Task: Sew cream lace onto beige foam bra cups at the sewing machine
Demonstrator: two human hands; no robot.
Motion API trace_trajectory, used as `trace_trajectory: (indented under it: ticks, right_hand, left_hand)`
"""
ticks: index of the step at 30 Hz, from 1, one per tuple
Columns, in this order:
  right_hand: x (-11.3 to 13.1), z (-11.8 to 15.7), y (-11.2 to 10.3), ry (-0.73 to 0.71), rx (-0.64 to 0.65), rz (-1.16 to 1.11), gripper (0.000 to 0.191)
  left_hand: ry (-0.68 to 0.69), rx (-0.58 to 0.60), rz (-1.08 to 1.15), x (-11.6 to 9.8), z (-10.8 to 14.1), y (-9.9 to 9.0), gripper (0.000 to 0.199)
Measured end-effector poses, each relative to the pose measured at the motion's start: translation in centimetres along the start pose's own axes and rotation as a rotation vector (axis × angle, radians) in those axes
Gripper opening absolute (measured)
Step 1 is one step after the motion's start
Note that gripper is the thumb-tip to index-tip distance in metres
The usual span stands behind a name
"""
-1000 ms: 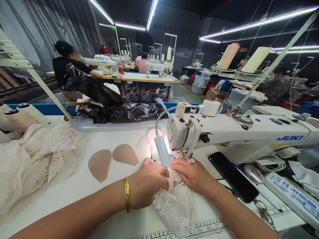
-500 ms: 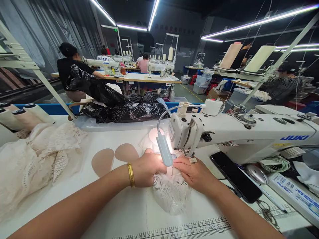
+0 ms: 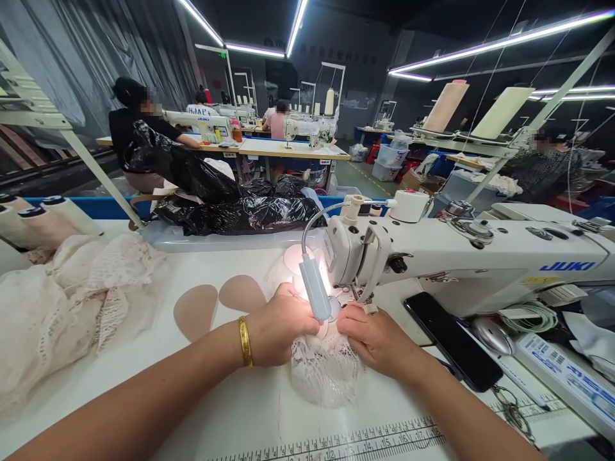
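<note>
Both hands grip a pale pink and white lace garment piece (image 3: 327, 374) just in front of the needle area of a white sewing machine (image 3: 461, 250). My left hand (image 3: 283, 323), with a gold bangle at the wrist, is closed on the left side of the piece. On the opposite side my right hand (image 3: 375, 336) has its fingers bent and pressed on the fabric close to the presser foot. A grey gooseneck lamp (image 3: 316, 288) lights the spot and hides part of the fabric between the hands. The lace hangs toward the table's front edge.
Two beige pads (image 3: 195, 312) lie left of my left hand. Heaped lace fabric (image 3: 72, 307) covers the far left. A black phone (image 3: 451, 339) and a marker sit right of my right hand. Black plastic bags (image 3: 250, 214) lie behind; co-workers sit at other machines.
Both hands remain on the lace piece. The left hand and the lace have shifted slightly left; the right-hand fingers are more bent, with a slightly wider gap between the hands.
</note>
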State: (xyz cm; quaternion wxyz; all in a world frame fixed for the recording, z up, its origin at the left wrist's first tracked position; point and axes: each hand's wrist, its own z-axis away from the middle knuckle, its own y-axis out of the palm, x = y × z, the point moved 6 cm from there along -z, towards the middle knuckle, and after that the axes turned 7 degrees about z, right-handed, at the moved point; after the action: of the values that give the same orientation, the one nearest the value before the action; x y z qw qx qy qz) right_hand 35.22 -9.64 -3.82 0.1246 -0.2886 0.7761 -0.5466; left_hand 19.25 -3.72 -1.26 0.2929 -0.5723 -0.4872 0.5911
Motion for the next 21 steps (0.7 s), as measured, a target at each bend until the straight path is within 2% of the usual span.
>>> trace_trajectory:
  ticks: [3,8,21]
  right_hand:
    - [-0.2,0.1,0.1,0.052,0.001,-0.012,0.027]
    - [-0.3,0.1,0.2,0.101,0.008,-0.032,0.045]
    - [0.1,-0.2,0.1,0.080,0.021,0.064,0.049]
  left_hand:
    - [-0.012,0.039,-0.072,0.4,-0.2,0.1,0.046]
    - [-0.058,0.030,-0.082,1.1,-0.4,0.0,0.048]
    - [-0.043,0.008,-0.052,1.0,-0.4,-0.1,0.046]
